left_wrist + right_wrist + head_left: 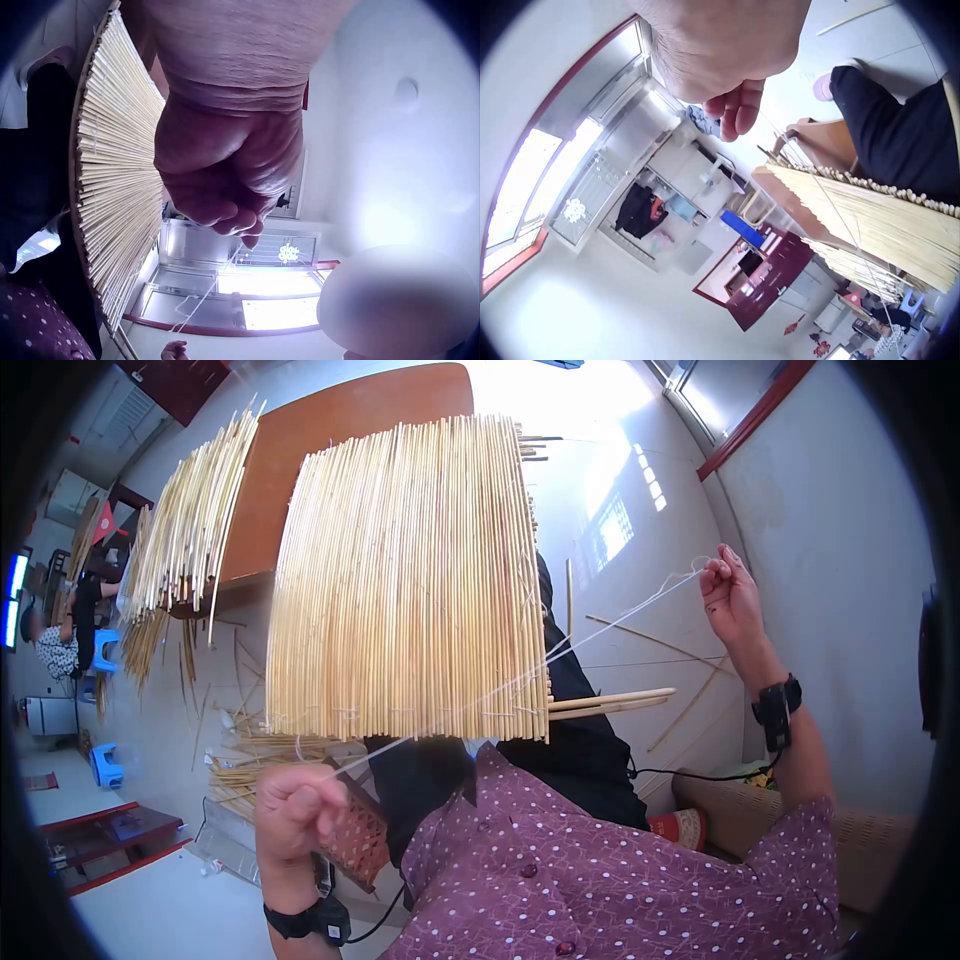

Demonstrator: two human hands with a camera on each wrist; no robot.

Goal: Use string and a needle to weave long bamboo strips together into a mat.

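Left hand (298,810), right hand (733,600) pinch thread (375,754): likely light, limp; best held at fingertips. Stick mat (405,580) between both hands' fingers.

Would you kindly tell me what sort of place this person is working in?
Probably a home or small workshop used for handcraft: a broad mat of stalks is spread out, loose stalks lie on the pale floor, and a blue stool stands farther off.
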